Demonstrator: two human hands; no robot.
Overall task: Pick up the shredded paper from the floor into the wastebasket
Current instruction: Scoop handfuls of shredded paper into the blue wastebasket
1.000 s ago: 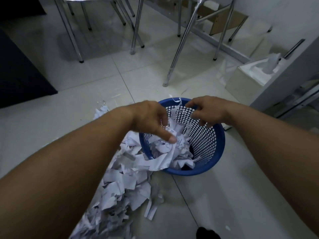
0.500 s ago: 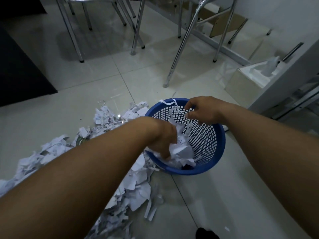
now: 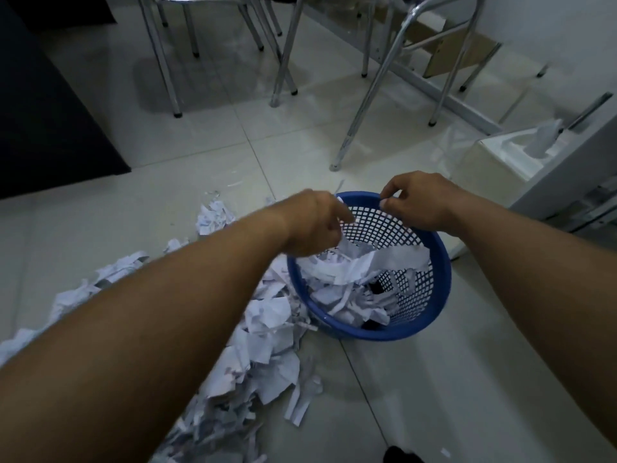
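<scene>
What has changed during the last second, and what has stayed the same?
The left hand pushed down into the wastebasket, then rose to its left rim; whether it holds shredded paper now is unclear. The right hand stayed pinching the far rim, the wastebasket stayed tilted, and the floor pile remains.

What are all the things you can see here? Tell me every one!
Wastebasket: one, blue, on the floor, middle right.
Paper in basket: many pieces, white, inside the wastebasket.
Paper on floor: one big pile, white, left of the wastebasket.
Chair legs: several, silver, at the back.
Tissue box: one, whitish, far right.
Cardboard: one piece, brown, behind the legs.
Floor: pale tiles.
Left hand: at the left rim, seems to grip paper strips.
Right hand: pinches the far rim.
</scene>
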